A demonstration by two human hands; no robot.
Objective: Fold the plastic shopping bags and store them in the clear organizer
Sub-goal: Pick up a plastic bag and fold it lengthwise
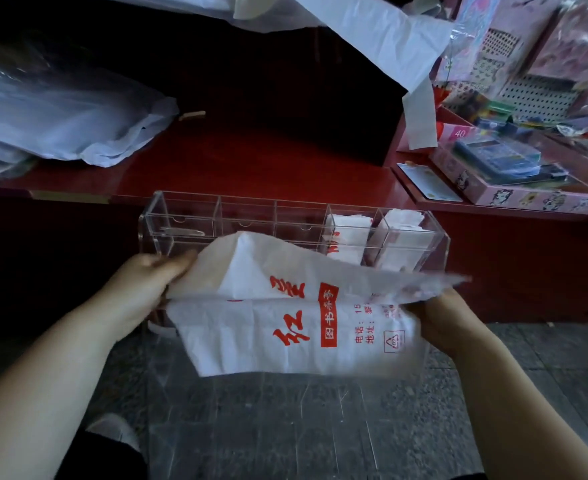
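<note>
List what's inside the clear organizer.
The two rightmost compartments hold folded white bags; the three left ones look empty up top. The printed bag in front covers the lower part of the clear organizer.

The clear organizer's (181,216) three left compartments are open from above; folded bags (349,230) fill the two right ones. The white printed bag (285,334), held between the left hand (140,289) and right hand (438,320), hangs across the organizer's front. Behind it, the red counter (251,161) carries a bag pile (60,116) at left and a pink box (528,192) at right.

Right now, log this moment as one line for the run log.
step: folding | left hand: grips bag | right hand: grips bag | organizer: two rightmost compartments filled
</note>
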